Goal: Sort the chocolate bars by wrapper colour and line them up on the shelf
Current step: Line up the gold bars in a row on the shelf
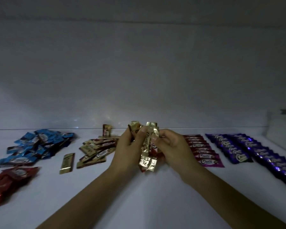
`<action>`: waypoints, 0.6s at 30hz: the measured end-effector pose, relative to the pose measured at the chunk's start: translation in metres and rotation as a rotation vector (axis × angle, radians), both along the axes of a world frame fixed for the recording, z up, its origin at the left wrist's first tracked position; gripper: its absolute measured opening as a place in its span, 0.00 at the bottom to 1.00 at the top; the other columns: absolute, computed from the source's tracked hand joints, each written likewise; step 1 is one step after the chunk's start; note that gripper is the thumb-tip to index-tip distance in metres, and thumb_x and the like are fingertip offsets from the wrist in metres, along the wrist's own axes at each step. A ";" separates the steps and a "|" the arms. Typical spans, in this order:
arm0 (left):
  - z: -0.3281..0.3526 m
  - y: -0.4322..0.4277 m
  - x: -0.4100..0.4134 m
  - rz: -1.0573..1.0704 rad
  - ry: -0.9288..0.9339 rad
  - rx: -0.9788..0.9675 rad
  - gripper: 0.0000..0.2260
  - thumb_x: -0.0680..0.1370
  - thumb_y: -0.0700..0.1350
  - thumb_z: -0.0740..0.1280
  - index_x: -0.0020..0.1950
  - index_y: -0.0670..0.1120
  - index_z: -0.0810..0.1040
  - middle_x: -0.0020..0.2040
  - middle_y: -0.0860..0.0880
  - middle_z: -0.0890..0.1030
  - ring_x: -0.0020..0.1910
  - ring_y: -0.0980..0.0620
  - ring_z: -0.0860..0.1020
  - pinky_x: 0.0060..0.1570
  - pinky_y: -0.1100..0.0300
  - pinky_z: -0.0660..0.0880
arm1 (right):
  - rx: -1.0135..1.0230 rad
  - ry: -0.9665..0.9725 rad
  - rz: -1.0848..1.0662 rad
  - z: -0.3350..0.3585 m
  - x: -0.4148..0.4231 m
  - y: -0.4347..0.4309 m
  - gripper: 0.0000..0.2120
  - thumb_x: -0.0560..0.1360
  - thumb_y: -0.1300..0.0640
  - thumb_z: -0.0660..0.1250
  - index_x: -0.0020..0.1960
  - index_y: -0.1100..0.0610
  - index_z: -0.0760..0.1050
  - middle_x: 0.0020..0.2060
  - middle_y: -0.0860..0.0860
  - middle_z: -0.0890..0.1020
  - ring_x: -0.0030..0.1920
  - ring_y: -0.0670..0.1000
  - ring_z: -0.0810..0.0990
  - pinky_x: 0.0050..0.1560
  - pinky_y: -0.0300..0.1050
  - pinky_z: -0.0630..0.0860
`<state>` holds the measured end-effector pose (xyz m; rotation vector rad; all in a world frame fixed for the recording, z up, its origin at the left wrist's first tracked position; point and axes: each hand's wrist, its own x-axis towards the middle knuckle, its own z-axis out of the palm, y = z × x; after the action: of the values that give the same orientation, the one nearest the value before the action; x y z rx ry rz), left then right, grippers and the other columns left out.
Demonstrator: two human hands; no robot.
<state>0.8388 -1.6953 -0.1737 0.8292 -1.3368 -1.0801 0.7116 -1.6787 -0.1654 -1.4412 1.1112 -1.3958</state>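
Here, on the white shelf (155,192), the left hand (130,146) and the right hand (170,144) are both curled around a small bunch of gold bars (147,146), held upright just above the surface in the middle. On the shelf lie a loose blue pile (40,142) and a red pile (8,180) at the left, a gold pile (96,149) near the hands, 1 pink row (203,151) and 2 purple rows (254,151) at the right.
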 end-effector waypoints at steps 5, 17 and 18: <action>-0.004 -0.001 0.005 0.003 0.006 -0.031 0.13 0.72 0.53 0.69 0.47 0.43 0.79 0.43 0.39 0.82 0.44 0.41 0.82 0.45 0.43 0.78 | 0.099 0.008 0.013 0.002 -0.004 0.002 0.03 0.76 0.57 0.68 0.46 0.56 0.79 0.38 0.53 0.84 0.37 0.53 0.84 0.36 0.48 0.80; -0.012 0.003 0.010 -0.048 -0.038 -0.007 0.10 0.73 0.47 0.71 0.45 0.40 0.79 0.40 0.45 0.84 0.39 0.50 0.83 0.37 0.63 0.78 | 0.224 -0.158 0.087 0.009 -0.016 0.002 0.04 0.74 0.62 0.68 0.47 0.63 0.78 0.33 0.52 0.83 0.30 0.47 0.81 0.30 0.41 0.77; -0.012 0.004 0.010 -0.072 -0.081 -0.014 0.11 0.71 0.48 0.72 0.46 0.41 0.79 0.40 0.45 0.84 0.40 0.51 0.83 0.37 0.63 0.78 | 0.206 -0.152 0.071 0.008 -0.016 0.003 0.03 0.73 0.62 0.69 0.44 0.62 0.77 0.31 0.50 0.82 0.28 0.46 0.80 0.28 0.39 0.76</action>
<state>0.8492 -1.6917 -0.1852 0.8271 -1.4502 -1.1023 0.6960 -1.6761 -0.1572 -1.1970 1.0623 -1.2787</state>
